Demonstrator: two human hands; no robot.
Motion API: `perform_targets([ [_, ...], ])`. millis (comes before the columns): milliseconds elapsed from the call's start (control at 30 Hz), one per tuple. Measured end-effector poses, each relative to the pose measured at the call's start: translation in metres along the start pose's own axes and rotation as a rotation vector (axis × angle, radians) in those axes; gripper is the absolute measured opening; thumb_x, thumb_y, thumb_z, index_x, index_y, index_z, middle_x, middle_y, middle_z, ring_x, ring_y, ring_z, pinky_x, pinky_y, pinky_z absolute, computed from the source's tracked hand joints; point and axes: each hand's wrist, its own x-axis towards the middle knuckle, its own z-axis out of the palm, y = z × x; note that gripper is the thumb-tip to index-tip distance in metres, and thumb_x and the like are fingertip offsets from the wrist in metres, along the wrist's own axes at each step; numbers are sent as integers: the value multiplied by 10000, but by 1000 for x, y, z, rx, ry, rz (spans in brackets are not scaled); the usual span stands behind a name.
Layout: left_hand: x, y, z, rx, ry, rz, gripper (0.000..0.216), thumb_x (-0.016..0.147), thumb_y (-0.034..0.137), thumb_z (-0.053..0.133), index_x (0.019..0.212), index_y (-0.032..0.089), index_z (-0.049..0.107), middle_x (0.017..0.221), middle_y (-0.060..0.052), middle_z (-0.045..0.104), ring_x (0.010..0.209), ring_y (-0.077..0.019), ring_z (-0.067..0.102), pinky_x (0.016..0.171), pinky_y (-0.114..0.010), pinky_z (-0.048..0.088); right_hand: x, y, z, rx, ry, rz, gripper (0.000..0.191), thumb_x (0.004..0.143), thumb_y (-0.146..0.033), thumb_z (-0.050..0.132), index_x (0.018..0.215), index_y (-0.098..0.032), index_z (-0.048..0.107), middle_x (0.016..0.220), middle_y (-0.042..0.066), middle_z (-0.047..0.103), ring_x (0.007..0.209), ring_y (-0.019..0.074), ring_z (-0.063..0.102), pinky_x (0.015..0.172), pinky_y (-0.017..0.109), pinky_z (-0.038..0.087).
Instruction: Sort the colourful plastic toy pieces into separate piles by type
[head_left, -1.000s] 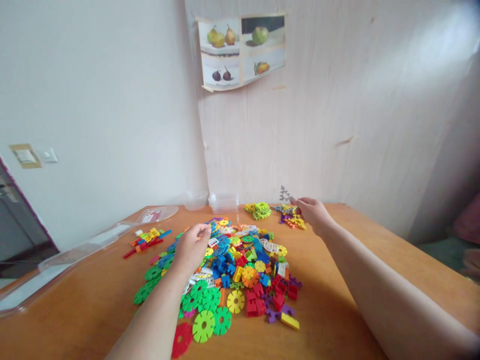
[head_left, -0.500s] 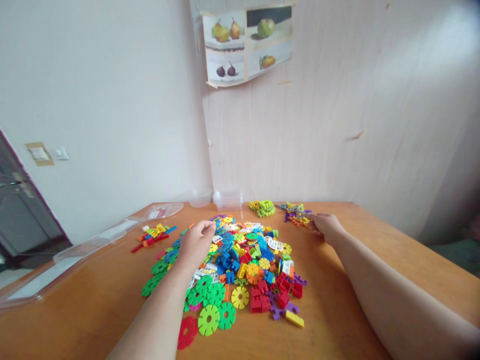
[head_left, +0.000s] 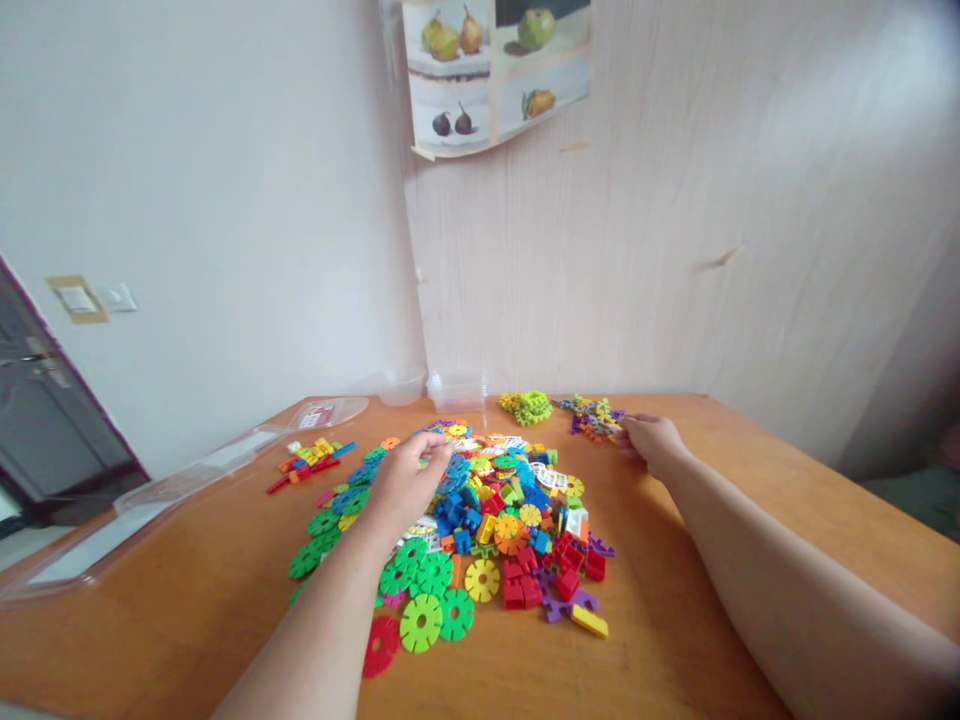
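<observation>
My left hand hovers over the left part of a large mixed heap of plastic building pieces. Its thumb and fingers are bent and slightly apart, and I see nothing between them. Below it are green slotted discs, blue blocks and white lattice pieces. My right hand is at the right edge of a small pile of purple, grey and yellow interlocking pieces. Its fingers are curled together at the pile; whatever they hold, if anything, is hidden.
Light green pieces form another pile on the wooden table. Clear plastic tubs stand at the back edge. Red, yellow and blue sticks lie left, near clear lids. Wall behind.
My left hand has shifted slightly to the right over the heap, its thumb and fingers a little farther apart. My right hand stays beside the small pile. The view has tilted slightly.
</observation>
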Motion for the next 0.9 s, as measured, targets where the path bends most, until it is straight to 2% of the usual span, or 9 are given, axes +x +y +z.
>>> perform_targets([
  [133, -12, 20, 4, 4, -106, 154, 327, 886, 428, 576, 1128, 235, 682, 1153, -58, 713, 1067, -218, 654, 947, -357, 493, -6, -12, 7, -69, -54, -39, 229, 790, -378, 626, 673, -186, 584, 469, -12, 502, 419, 103, 419, 386, 227, 298],
  [300, -27, 45, 10, 26, -230, 337, 211, 858, 273, 602, 1045, 245, 695, 1111, -39, 703, 1084, -207, 625, 996, -361, 462, -29, -30, 31, -124, -315, -144, 333, 781, -476, 643, 632, -181, 597, 492, -29, 485, 469, 95, 422, 443, 222, 311],
  [433, -29, 49, 11, 57, -305, 403, 250, 776, 137, 601, 980, 243, 697, 1043, -36, 699, 1065, -218, 610, 1022, -387, 435, -48, -36, 51, -320, -487, -296, 429, 811, -548, 579, 586, -184, 561, 507, -30, 453, 501, 102, 399, 465, 234, 293],
  [600, -28, 43, 9, 121, -330, 430, 284, 725, 171, 661, 993, 258, 691, 1138, -63, 674, 1128, -268, 571, 1035, -425, 412, -54, -22, 69, -387, -487, -371, 485, 829, -570, 540, 539, -201, 418, 516, -36, 405, 525, 101, 377, 479, 238, 257],
  [800, -28, 41, 13, 151, -302, 462, 183, 727, 173, 681, 894, 247, 671, 1058, -52, 681, 1088, -264, 567, 1004, -425, 408, -51, -6, 74, -512, -462, -518, 489, 880, -582, 483, 578, -198, 454, 552, -27, 460, 546, 108, 421, 498, 252, 248],
  [900, -28, 42, 14, 134, -297, 468, 157, 737, 155, 665, 871, 237, 658, 1000, -46, 685, 1053, -249, 578, 976, -402, 420, -52, -5, 73, -520, -445, -525, 512, 895, -601, 455, 578, -199, 447, 557, -26, 465, 548, 111, 435, 509, 257, 259],
])
